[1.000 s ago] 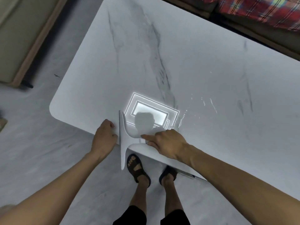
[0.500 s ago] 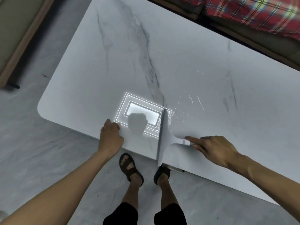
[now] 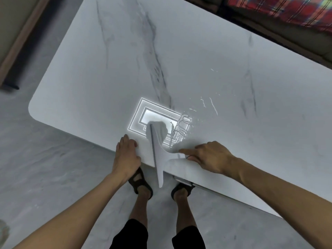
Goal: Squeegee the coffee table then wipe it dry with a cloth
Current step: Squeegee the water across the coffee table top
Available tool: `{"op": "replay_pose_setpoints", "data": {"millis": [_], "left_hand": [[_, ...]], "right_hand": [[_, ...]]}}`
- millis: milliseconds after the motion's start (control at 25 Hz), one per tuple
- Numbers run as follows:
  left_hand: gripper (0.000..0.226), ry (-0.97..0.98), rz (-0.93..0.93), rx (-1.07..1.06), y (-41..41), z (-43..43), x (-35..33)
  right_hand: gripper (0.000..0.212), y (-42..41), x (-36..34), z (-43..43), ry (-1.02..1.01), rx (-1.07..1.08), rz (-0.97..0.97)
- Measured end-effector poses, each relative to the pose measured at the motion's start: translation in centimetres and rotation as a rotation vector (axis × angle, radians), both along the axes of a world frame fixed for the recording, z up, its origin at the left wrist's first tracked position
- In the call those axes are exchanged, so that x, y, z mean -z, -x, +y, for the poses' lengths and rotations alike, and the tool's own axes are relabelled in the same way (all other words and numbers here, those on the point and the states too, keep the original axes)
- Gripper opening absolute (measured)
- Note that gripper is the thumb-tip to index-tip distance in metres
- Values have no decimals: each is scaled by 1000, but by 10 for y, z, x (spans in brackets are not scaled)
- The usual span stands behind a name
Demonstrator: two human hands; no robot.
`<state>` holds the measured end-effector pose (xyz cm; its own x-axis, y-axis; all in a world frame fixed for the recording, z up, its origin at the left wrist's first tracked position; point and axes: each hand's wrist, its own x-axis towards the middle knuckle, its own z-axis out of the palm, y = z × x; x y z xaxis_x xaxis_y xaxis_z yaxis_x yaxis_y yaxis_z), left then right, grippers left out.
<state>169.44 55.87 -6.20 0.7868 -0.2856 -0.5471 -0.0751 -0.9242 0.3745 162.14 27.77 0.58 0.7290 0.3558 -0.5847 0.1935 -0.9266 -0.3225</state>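
Observation:
A white marble coffee table [image 3: 197, 51] with grey veins fills the view. A white squeegee [image 3: 158, 151] lies across its near edge, blade running front to back and sticking out past the edge over the floor. My right hand [image 3: 210, 159] grips the squeegee's handle, index finger stretched along it. My left hand [image 3: 126, 153] rests flat on the table's near edge, just left of the blade, holding nothing. Water streaks [image 3: 181, 129] and droplets [image 3: 212, 105] sit on the table right of the blade. No cloth is in view.
A bright ceiling-light reflection [image 3: 152, 117] glares on the tabletop near the blade. A sofa with a red plaid cover [image 3: 278, 9] runs along the table's far side. A wooden-edged piece of furniture [image 3: 14, 42] stands at the far left. My sandalled feet [image 3: 142, 184] stand under the near edge.
The squeegee swept right half a second ago and has now come back left towards my left hand, leaving smeared water streaks on its right. My left hand stays on the table edge.

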Motion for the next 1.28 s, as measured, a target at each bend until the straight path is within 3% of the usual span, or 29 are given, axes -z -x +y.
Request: {"op": "replay_pose_setpoints", "data": {"millis": [200, 400, 560, 760, 840, 1160, 1280], "left_hand": [[41, -77, 33, 62, 21, -50, 7], [51, -132, 199, -14, 28, -88, 4], [50, -118, 279, -90, 18, -93, -2], [79, -143, 361, -109, 15, -83, -6], [82, -141, 368, -97, 14, -81, -4], [67, -150, 309, -74, 22, -91, -9], [49, -96, 165, -162, 25, -90, -11]], "right_hand": [[41, 27, -10, -97, 127, 70, 31], [42, 38, -35, -158, 253, 80, 64], [42, 32, -41, -132, 111, -49, 27], [42, 24, 0, -61, 5, -362, 60], [42, 21, 5, -72, 15, -360, 35], [39, 16, -27, -186, 199, -124, -4], [39, 20, -47, -193, 211, -121, -43]]}}
